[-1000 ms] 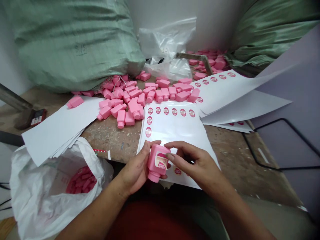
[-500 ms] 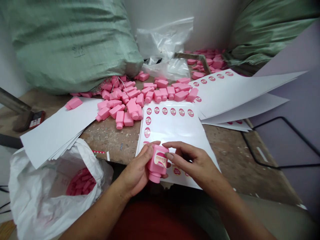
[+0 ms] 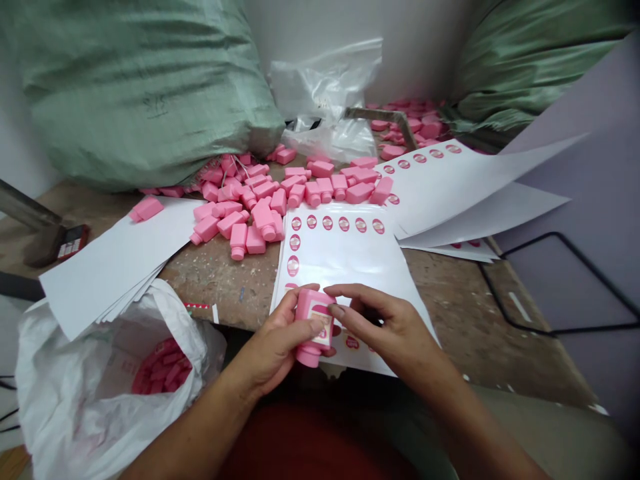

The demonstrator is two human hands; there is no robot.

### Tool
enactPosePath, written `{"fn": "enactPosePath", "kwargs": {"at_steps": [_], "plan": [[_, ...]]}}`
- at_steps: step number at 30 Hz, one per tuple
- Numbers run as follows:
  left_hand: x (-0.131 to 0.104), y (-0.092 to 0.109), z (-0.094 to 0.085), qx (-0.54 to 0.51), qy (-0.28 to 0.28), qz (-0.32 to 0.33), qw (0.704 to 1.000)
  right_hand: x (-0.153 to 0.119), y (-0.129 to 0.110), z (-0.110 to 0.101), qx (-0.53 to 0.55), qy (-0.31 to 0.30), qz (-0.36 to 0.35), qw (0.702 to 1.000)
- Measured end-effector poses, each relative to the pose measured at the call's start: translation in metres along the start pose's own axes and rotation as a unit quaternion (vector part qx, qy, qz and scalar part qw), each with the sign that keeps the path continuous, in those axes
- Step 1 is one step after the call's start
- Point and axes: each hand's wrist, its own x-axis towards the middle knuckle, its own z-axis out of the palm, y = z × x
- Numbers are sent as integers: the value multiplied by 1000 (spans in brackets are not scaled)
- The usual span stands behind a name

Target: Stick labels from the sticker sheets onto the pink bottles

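Note:
My left hand (image 3: 280,337) is closed around a small pink plastic bottle (image 3: 306,333), neck pointing down toward me. A printed label (image 3: 321,319) is on the bottle's upward face, and my left thumb lies across it. My right hand (image 3: 383,323) is at the bottle's right side with finger and thumb apart. Its thumb tip touches the label's upper edge, while the index fingertip is by the bottle's base. Beneath both hands lies a white sheet of oval pink stickers (image 3: 345,260), with a bare middle and stickers along its edges.
Several unlabelled pink bottles (image 3: 263,217) lie heaped behind the sheet. White papers (image 3: 125,243) are on the left, more sticker sheets (image 3: 450,187) on the right. An open white sack (image 3: 55,393) with pink bottles stands at lower left. A green sack (image 3: 145,93) stands behind.
My left thumb has moved from the bottle's left edge onto the label, covering part of it. My right hand stays nearly in place. The view has shifted slightly.

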Motion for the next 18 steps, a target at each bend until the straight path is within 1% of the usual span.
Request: {"fn": "enactPosePath", "kwargs": {"at_steps": [1, 5, 7, 10, 12, 15, 18], "plan": [[0, 0, -1, 9, -3, -3, 1000, 1, 2, -2, -19, 13, -8, 1000], [-1, -2, -4, 35, -6, -27, 999, 1, 8, -7, -85, 102, -29, 991], [-2, -2, -5, 40, -3, -35, 999, 0, 5, -4, -80, 106, -38, 990], [-4, -3, -4, 41, -21, -39, 998, 0, 1, 10, -86, 88, -93, 988], [-6, -3, -3, 34, -32, -55, 997, 3, 2, 18, -90, 103, -114, 984], [-10, 0, -3, 24, -25, -91, 995, 9, 10, 23, -63, 139, -93, 984], [-21, 7, -9, 46, 4, -102, 994, 12, 19, 21, -21, 144, -64, 987]]}}
